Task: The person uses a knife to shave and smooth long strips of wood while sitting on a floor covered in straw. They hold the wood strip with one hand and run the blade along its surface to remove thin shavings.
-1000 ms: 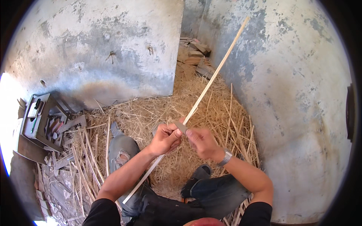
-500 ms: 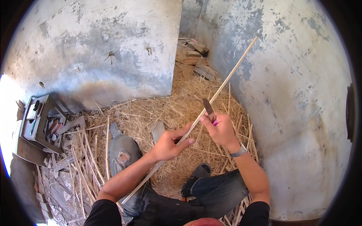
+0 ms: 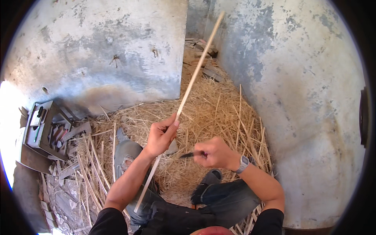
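Note:
A long, pale strip of wood or bamboo point(image 3: 194, 76) runs slantwise from above my lap up toward the far corner. My left hand point(image 3: 161, 136) is closed round it below its middle, with the thumb laid along it. To the right and nearer, my right hand point(image 3: 214, 152) is wrapped round a knife point(image 3: 188, 155). Its dark blade points left, slightly blurred, and stands apart from the strip. The knife's handle is mostly hidden in my fist. A watch point(image 3: 243, 164) with a metal band is on my right wrist.
Shavings point(image 3: 219, 105) cover the floor between my legs and the walls. Loose strips point(image 3: 96, 164) lie at the left, beside a small wooden stand point(image 3: 43, 125) with tools on it. A peeling wall point(image 3: 313, 98) rises close on the right; wood scraps point(image 3: 211, 72) lie in the far corner.
The knife has come off the strip; my right hand has moved nearer and slightly left, turning the blade leftward. My left hand has shifted left, and the strip's far end has swung left and up.

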